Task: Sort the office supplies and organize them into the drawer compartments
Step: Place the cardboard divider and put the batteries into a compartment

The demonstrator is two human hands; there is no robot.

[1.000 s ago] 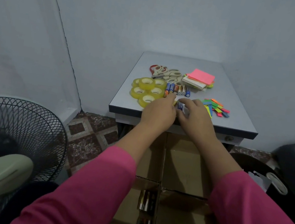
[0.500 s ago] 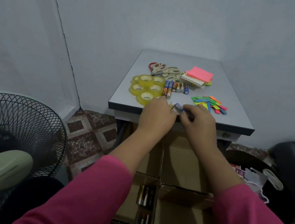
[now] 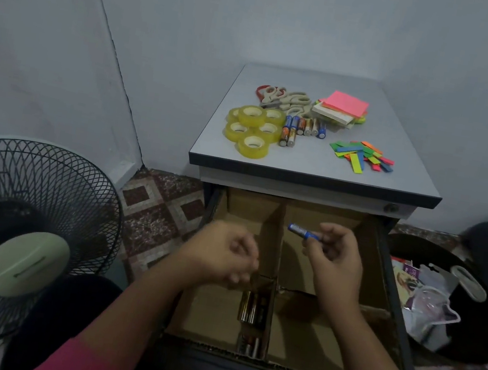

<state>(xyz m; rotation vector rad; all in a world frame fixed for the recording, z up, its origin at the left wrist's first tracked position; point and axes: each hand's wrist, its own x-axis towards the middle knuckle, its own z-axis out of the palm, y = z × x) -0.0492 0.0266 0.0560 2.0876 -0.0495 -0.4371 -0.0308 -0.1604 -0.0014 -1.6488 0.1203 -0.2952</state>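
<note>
The open drawer below the grey cabinet top is lined with cardboard dividers. My right hand pinches a blue battery above the far right compartment. My left hand is curled into a blurred fist over the middle divider; whether it holds anything is unclear. Several batteries lie in a narrow near compartment. On the cabinet top sit yellow tape rolls, more batteries, scissors, sticky note pads and coloured paper flags.
A black floor fan stands close on the left. A dark bin with plastic bags and packets sits right of the drawer. Walls close in behind and beside the cabinet. Patterned floor tiles show at the left.
Both hands have left the cabinet top and come down over the open drawer. My right hand brought the blue battery with it. The view tilted downward.
</note>
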